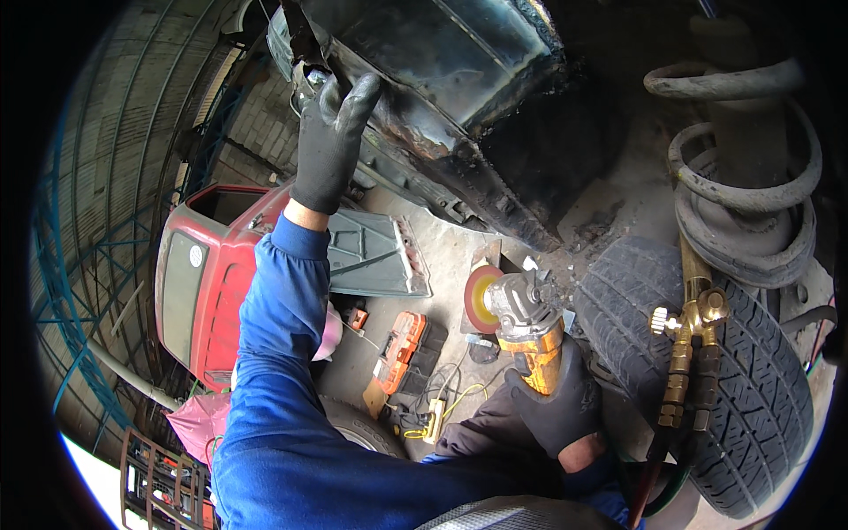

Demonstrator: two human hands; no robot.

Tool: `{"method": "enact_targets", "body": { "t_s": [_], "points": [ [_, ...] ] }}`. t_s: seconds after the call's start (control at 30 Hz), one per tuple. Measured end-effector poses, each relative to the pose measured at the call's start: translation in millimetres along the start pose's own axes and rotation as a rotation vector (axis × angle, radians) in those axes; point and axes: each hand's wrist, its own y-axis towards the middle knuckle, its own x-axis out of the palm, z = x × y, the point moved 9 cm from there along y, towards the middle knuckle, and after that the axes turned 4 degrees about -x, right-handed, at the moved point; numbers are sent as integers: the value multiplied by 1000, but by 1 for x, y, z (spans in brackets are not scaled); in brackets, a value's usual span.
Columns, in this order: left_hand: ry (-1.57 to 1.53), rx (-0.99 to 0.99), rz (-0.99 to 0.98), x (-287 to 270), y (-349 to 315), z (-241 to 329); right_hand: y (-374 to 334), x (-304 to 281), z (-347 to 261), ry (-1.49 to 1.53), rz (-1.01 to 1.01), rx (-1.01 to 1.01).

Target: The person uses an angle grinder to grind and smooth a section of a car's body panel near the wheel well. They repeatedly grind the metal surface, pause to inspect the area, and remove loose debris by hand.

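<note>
My left hand [331,146], in a black glove, reaches up to the scorched car body panel [424,132]. Its fingers close around the lower end of a dark, rusty metal strip [302,40] at the panel's edge; part of the grip is hidden. Low and to the right, my gloved right hand [561,402] is wrapped around the yellow and grey body of a cordless angle grinder [533,340]. The grinder's round disc [481,299], yellow with a reddish rim, faces left, apart from the panel. Whether it spins cannot be told.
A large tyre [698,362] and a coil spring [746,168] stand close on my right, with brass hose fittings [693,344] before them. An orange and black toolbox [408,352], cables and a power strip [434,420] lie on the floor. A red vehicle cab [212,283] is at left.
</note>
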Motion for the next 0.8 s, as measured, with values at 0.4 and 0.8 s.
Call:
{"method": "enact_targets", "body": {
  "t_s": [0.4, 0.8],
  "points": [
    [-250, -237, -19, -1, 17, -17, -2, -7, -3, -15, 19, -1],
    [-314, -342, -123, 9, 9, -35, -2, -12, -2, -60, 57, -80]
  ]
}}
